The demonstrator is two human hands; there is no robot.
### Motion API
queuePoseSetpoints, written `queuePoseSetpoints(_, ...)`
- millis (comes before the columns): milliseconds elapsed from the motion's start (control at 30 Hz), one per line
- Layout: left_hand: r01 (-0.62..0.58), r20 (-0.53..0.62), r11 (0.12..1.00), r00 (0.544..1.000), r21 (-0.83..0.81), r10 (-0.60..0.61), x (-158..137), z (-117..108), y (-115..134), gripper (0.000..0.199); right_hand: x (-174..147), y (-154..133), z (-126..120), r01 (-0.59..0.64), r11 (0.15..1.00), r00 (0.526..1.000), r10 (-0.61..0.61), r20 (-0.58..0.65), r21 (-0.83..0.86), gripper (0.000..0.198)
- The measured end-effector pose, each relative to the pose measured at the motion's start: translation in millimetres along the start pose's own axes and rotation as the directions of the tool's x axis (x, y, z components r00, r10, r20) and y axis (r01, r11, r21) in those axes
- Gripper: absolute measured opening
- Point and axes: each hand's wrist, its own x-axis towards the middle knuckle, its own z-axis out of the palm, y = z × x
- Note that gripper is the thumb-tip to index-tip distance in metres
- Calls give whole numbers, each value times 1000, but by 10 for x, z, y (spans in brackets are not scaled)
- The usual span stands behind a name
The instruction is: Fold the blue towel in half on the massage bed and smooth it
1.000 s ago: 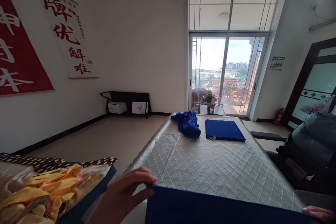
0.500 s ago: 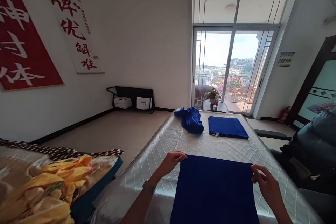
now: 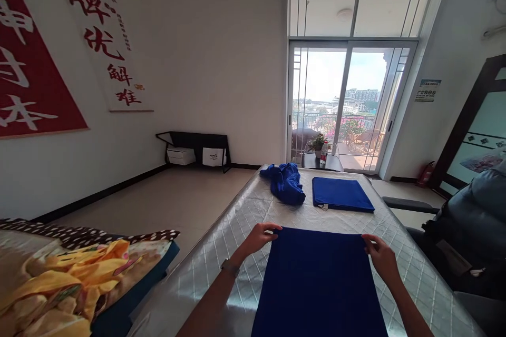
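Dark-blue cloth (image 3: pixel 320 284) now extends farther over the quilted silver cover (image 3: pixel 245 216); left hand (image 3: pixel 256 239) and right hand (image 3: pixel 381 258), apart, pinch its far corners, aligning that edge straight.

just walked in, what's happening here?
A person's left hand and right hand grip the two far corners of a dark blue cloth, held flat over a silver quilted cover. Beyond it lie a crumpled blue cloth, left, and a folded blue cloth, right.
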Motion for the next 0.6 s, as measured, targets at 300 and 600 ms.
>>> queuePoseSetpoints(300,129,-132,988,984,88,-117,871,152,-628,29,751,88,605,75,946,997,-71,22,-315,45)
queuePoseSetpoints(600,178,-258,924,962,338,-91,1131,413,-922,29,1082,328,995,69,876,996,-32,85,-477,44)
